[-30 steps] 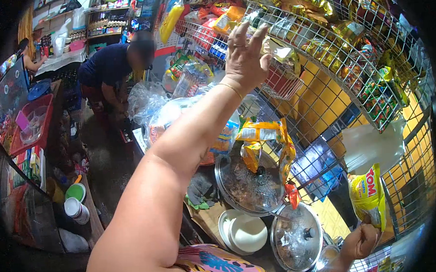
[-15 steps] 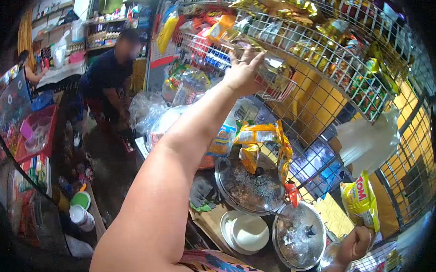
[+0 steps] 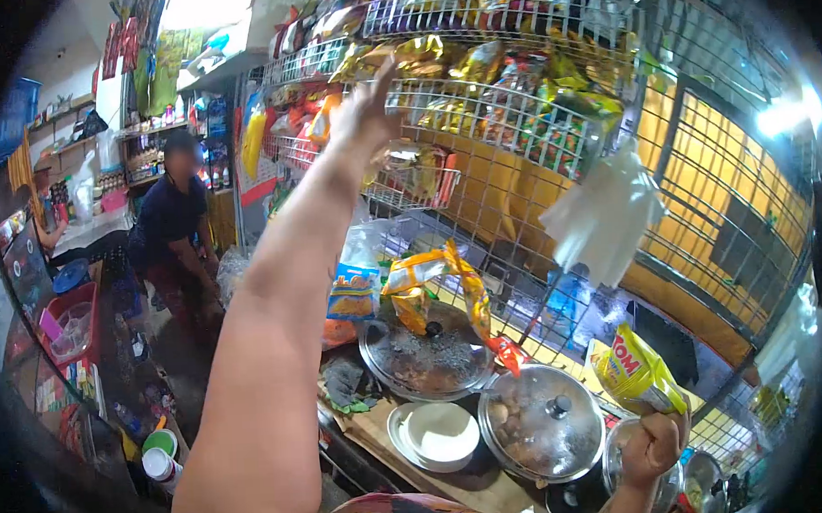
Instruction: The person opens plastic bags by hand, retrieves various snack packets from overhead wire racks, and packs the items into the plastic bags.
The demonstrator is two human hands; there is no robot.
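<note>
Gripping the yellow packet (image 3: 628, 364) by its lower end, just above my right hand (image 3: 653, 443), I need a steady pinch; my left hand (image 3: 365, 116), finger extended, needs care near the wire basket (image 3: 478, 111).

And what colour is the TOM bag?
The TOM bag is mostly yellow, seen best in the head view.

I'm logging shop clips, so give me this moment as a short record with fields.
Left hand: raised before the packets; contact unclear
Right hand: holding the yellow TOM bag
Pot: see-through lid on
Dishes: white, stacked, beside the pot
White plastic: hanging by the wire grille
Other person: in the background at frame left, dark top
</note>
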